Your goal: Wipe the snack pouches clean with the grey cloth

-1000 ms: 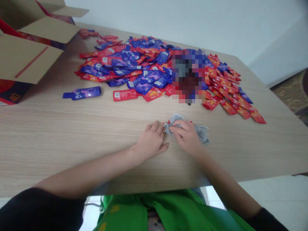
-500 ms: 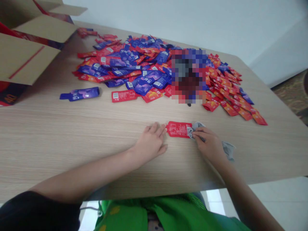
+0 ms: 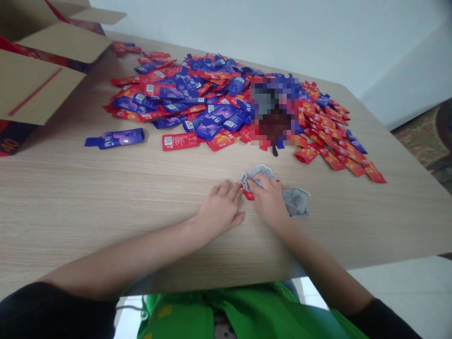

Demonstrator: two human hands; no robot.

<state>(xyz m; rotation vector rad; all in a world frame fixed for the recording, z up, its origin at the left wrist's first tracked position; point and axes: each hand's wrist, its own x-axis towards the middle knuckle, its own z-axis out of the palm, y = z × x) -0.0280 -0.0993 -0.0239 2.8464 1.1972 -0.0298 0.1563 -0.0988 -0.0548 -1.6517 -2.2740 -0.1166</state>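
Note:
A red pouch (image 3: 249,195) lies flat in front of me on the wooden table, mostly covered by a grey cloth and my right hand. My left hand (image 3: 221,205) rests on the table, its fingertips pinning the pouch's narrow left end and its thumb apart. With bent fingers, my right hand (image 3: 270,200) grips the grey cloth (image 3: 263,172) and presses it on the pouch. A loose part of the cloth spreads out on the table to the right of that hand.
A large heap of red and purple pouches (image 3: 197,94) fills the back of the table. One purple pouch (image 3: 116,139) lies apart at the left. An open cardboard box (image 3: 42,80) stands at the far left. Pixelation hides part of the heap.
My right hand has moved left along the pouch with the grey cloth, from its right end to near its left end. The left hand stays in place.

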